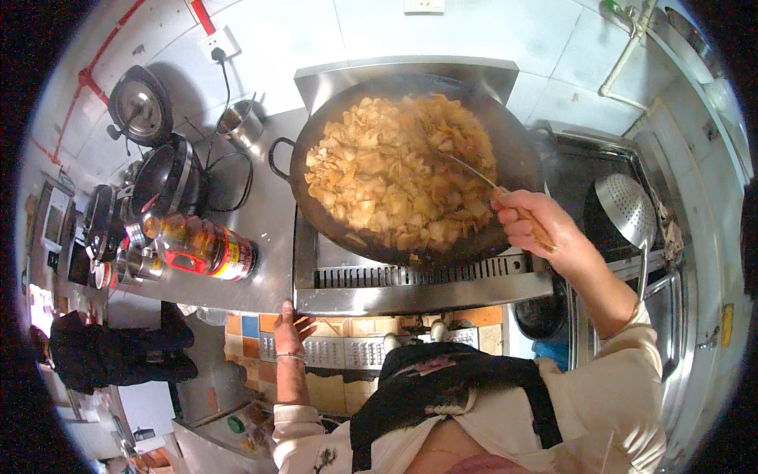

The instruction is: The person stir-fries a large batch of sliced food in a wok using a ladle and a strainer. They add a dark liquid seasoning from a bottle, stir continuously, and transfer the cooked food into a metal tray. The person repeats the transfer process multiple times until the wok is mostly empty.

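My right hand (530, 222) is wrapped around the wooden handle of a long metal cooking utensil (471, 169). Its thin shaft slants down into a wide black wok (320, 222), and its head is hidden in the food. Sliced, browned food pieces (379, 172) fill much of the wok; their exact kind is unclear. At the front edge of the steel counter (269, 269), my left hand (290, 329) rests with its thumb on top and its fingers apart, holding nothing. The wok sits on a steel stove (423, 296) with a slotted front.
A large bottle of dark liquid (207, 249) lies or leans left of the stove. Behind it are a black electric cooker (163, 178) and a metal pot (241, 123). A perforated skimmer (626, 204) lies at right. Another person in dark clothing (118, 349) is at lower left.
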Demonstrator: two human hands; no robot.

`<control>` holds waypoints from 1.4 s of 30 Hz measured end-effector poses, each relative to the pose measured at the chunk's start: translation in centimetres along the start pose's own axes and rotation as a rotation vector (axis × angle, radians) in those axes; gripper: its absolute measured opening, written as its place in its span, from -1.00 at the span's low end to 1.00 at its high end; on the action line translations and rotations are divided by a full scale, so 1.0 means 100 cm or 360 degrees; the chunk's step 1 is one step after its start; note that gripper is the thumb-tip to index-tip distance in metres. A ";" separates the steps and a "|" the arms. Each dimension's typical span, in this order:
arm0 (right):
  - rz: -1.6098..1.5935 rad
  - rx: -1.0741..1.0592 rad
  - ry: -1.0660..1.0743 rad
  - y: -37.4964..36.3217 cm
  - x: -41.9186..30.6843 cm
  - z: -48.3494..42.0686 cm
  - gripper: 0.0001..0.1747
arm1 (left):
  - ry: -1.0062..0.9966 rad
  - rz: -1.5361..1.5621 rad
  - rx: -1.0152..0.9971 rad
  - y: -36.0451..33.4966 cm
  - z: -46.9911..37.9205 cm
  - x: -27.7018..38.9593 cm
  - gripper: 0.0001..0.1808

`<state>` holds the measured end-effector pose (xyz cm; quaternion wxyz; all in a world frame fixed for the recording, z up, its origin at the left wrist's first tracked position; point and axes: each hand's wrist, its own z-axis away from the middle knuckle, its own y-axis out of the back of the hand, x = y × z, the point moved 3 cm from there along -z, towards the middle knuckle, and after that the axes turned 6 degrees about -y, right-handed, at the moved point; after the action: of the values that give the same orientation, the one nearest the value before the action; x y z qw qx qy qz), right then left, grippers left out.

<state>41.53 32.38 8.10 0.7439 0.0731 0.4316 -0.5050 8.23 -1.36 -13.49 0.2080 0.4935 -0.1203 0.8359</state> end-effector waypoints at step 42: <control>0.0750 -0.0232 0.0204 -0.026 -0.009 -0.056 -0.86 | -0.0060 -0.0135 -0.0039 0.005 -0.005 0.001 -0.39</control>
<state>36.11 34.80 6.17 0.8155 0.1496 0.4843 -0.2795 7.57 -1.63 -13.61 0.2471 0.5111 -0.1134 0.8154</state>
